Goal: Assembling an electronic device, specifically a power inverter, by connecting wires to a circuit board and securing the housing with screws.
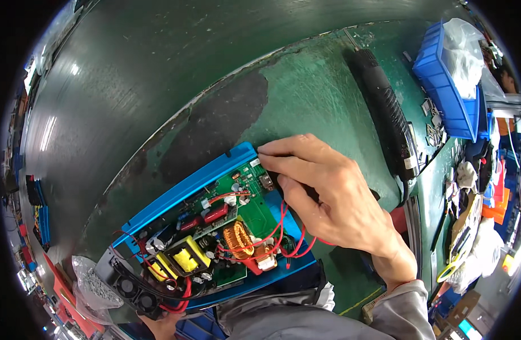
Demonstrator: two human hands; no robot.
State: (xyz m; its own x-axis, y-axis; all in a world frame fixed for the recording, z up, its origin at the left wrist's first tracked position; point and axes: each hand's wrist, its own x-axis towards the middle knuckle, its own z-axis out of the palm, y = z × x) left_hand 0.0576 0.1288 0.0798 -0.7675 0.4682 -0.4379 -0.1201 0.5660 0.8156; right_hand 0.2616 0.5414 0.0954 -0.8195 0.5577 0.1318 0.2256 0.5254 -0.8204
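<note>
Right hand [342, 195] half-curls against a blue open casing [186, 190] of circuitry [237, 235], left hand [161, 327] mostly hidden, grips unclear.

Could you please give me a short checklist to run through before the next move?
1. Right hand on the blue casing: ok, fingertips at its upper-right corner.
2. Left hand grip: cannot tell, mostly hidden below the fan panel.
3. Red wires tucked inside: not ok, loops spill past the casing's right end.
4. Circuit board uncovered: ok, components show.
5. Black power screwdriver apart from casing: ok.
</note>
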